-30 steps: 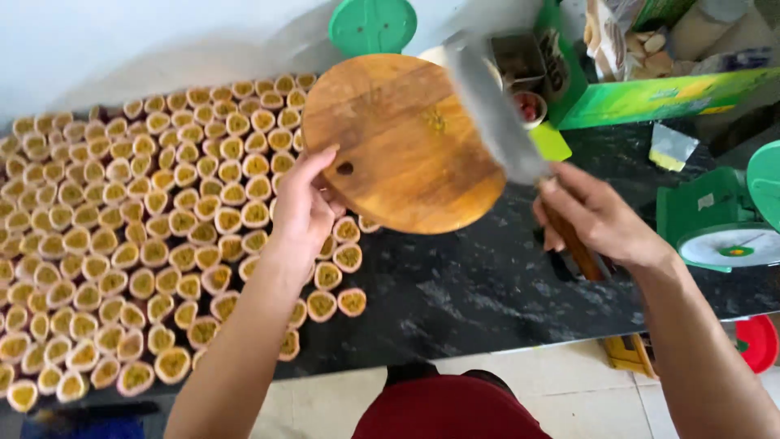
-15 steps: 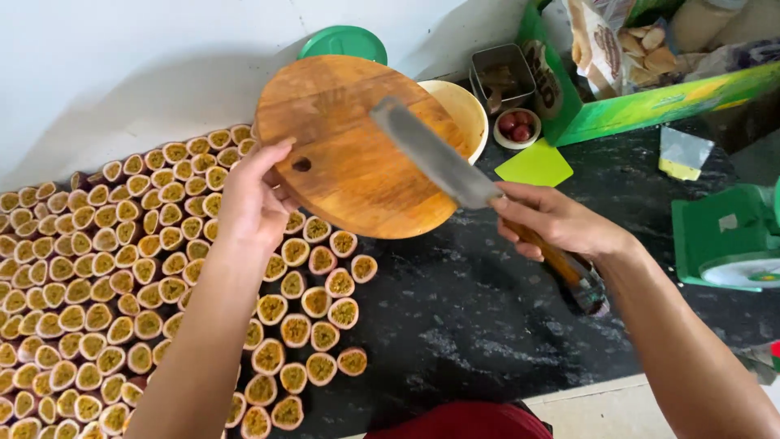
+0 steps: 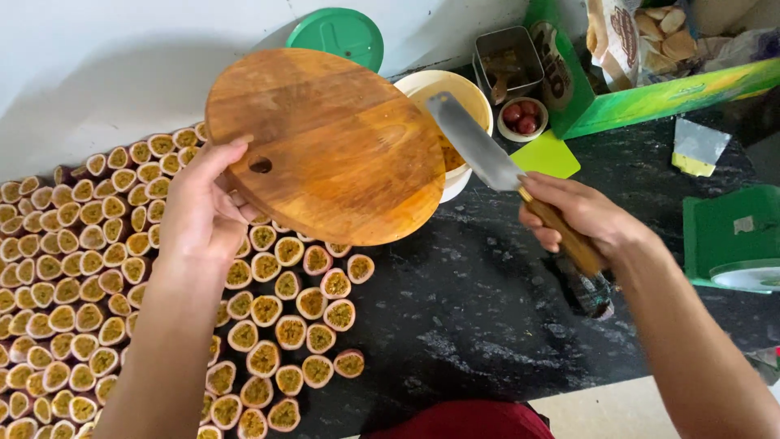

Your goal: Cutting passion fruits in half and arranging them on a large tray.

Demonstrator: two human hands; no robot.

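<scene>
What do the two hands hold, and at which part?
The left hand holds the wooden board at its edge near the hole. The right hand holds the knife by its wooden handle.

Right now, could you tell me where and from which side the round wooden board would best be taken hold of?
Probably at its left rim by the small hole, coming from the left. The wooden board is tilted over the bucket, the left hand already holds that edge, and the knife in the right hand crowds the right side.
</scene>
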